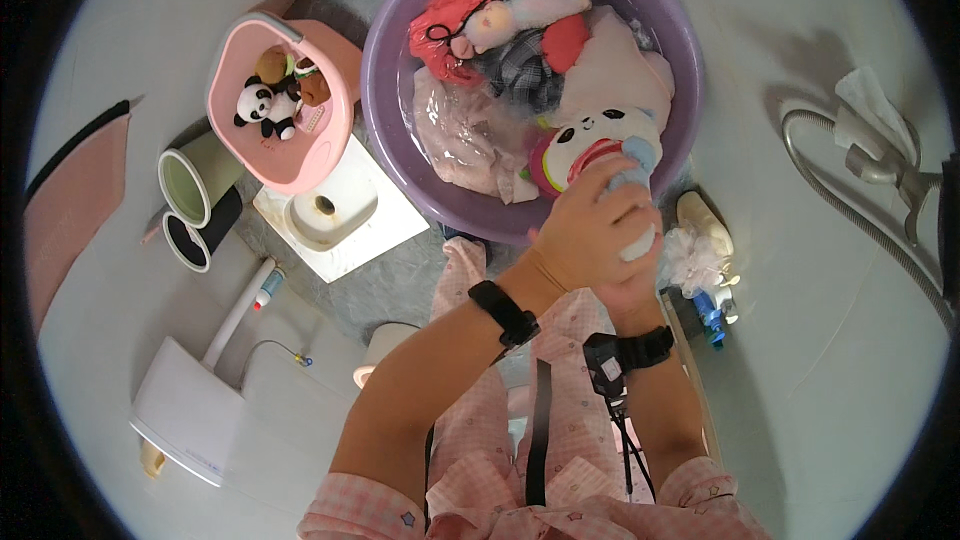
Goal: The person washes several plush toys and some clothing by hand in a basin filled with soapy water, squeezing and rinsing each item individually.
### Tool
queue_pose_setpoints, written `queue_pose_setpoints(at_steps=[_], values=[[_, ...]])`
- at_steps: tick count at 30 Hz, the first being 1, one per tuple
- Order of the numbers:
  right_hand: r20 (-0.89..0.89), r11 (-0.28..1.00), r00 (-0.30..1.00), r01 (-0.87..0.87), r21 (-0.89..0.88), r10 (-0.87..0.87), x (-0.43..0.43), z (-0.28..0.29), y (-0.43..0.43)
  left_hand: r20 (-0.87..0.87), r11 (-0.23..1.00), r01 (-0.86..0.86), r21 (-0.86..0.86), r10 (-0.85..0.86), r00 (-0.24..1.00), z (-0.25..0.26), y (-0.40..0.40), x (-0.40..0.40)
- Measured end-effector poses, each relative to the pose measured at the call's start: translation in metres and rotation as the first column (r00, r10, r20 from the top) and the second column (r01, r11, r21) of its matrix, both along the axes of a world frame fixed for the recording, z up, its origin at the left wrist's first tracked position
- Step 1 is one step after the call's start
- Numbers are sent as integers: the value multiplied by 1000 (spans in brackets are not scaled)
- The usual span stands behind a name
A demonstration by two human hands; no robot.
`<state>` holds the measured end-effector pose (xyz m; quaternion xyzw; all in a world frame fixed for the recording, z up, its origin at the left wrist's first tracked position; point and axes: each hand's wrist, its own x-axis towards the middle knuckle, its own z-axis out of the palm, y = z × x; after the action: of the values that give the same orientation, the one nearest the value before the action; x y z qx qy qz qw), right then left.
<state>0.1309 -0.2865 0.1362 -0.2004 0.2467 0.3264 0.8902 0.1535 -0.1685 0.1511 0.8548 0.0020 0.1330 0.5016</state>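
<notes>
Both my hands grip a wet white plush toy [634, 127] with a dark-eyed face, a red patch and pale blue parts. Its head hangs over the near right side of a purple basin [381, 112]. My left hand [589, 229] wraps over the toy's lower part. Beneath it, my right hand [631, 289] closes on the same part from below, partly hidden. In the basin's water lie a red garment [450, 11], a pale plush toy [529, 11], a dark checked cloth [521, 71] and a pale pink cloth [472, 146].
Left of the basin, a pink bucket [217, 109] holds a panda plush [259, 101] and other small toys. A white squat toilet pan [401, 221] is set in the floor, with two bins [180, 180] beside it. At right are a shower hose [832, 202], bath puff [690, 259] and blue bottle [706, 315].
</notes>
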Motion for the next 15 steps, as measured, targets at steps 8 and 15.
queue_pose_setpoints(at_steps=[8,15], values=[[-310,-382,226,466,-798,924,2,10,6,43,984,-175,12,174,984,12,-13,-3],[101,149,702,-7,-989,705,12,-23,-12,-218,894,-448,-25,432,875,10,-24,9]])
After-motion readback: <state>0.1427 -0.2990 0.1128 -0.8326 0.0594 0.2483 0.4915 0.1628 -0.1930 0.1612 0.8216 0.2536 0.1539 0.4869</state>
